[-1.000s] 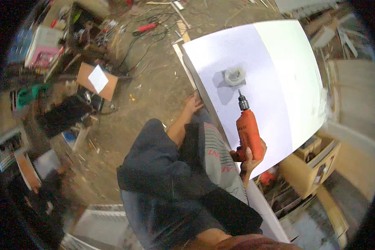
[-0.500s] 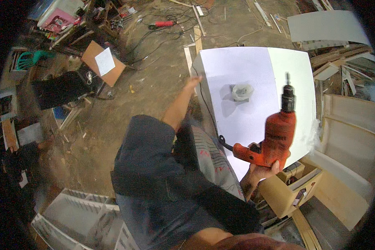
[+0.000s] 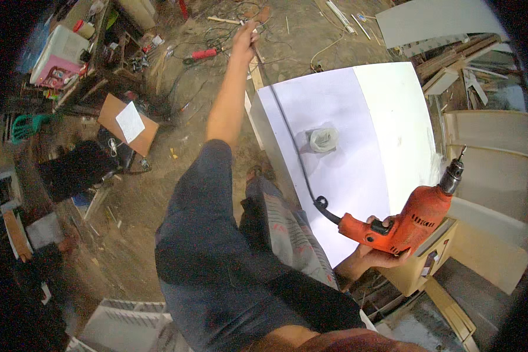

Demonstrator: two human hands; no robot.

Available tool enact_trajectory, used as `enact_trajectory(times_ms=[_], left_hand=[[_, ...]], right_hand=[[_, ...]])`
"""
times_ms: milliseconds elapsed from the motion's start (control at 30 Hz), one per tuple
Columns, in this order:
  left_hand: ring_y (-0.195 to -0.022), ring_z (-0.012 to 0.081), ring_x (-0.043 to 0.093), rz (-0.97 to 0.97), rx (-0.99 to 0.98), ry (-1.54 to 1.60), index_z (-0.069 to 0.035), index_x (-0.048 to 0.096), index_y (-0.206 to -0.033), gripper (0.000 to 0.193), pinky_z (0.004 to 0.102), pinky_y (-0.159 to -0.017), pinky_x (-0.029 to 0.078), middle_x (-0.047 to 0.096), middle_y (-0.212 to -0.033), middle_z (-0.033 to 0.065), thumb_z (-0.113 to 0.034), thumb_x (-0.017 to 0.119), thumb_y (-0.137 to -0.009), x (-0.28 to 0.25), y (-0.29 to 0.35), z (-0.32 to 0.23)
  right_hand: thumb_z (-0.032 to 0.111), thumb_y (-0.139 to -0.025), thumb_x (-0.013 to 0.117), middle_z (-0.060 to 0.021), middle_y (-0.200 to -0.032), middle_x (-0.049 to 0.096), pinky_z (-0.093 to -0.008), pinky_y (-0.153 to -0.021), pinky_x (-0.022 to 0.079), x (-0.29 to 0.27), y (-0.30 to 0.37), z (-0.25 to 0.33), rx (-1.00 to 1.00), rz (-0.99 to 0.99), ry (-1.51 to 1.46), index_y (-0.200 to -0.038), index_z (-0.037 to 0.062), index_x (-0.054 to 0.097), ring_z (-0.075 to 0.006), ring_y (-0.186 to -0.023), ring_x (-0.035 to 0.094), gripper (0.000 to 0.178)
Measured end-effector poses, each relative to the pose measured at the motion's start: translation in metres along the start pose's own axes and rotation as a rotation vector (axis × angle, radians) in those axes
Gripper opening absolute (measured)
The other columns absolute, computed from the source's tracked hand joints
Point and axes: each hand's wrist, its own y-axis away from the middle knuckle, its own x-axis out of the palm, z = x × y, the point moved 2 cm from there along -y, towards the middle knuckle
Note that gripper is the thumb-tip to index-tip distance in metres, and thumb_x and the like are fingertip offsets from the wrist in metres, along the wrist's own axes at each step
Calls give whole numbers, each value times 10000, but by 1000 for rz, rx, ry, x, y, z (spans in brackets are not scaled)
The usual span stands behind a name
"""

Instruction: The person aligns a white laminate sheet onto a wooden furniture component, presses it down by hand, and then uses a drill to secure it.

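Note:
My right hand (image 3: 374, 258) supports an orange corded power drill (image 3: 408, 226) from below, its fingers around the body and handle. The drill's chuck and bit point up and to the right. From its handle a dark power cord (image 3: 291, 132) runs taut over the left part of a white panel-topped box (image 3: 352, 176) to my left hand (image 3: 245, 42). That hand is closed around the cord, with the arm stretched far forward. On the white top, between the cord and the drill, stands a small container lined with a clear plastic bag (image 3: 324, 141).
A cream wooden drawer box (image 3: 413, 273) sits beside the white box at the lower right. Large panels (image 3: 493, 243) and scrap boards lie at the right. Cables and a red-handled tool (image 3: 203, 53) are on the floor ahead. Another person (image 3: 35, 264) is at the left edge.
My left hand has moved forward, drawing the cord taut. The drill has shifted right and tilted from nearly upright to pointing up-right.

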Motion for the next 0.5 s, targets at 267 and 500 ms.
enact_trajectory(times_ms=[267, 500], left_hand=[[-548, 54, 431, 683, -216, -154, -15, 601, -1058, 227, 178, -458, 323, 627, -946, 24, -106, 622, -851, 251, 53, 18], [-607, 54, 465, 688, -260, -212, 24, 634, -977, 253, 189, -495, 370, 642, -894, 46, -167, 682, -819, 353, 159, 102]], right_hand=[[391, -786, 530, -173, -1202, 519, -541, -745, 514, -28, 25, 57, -761, -449, 795, -1289, 37, 399, -329, -963, 593, 630], [368, -779, 504, -176, -1228, 499, -572, -808, 486, -107, 102, 198, -815, -785, 486, -1256, 34, 452, -361, -961, 575, 584]])
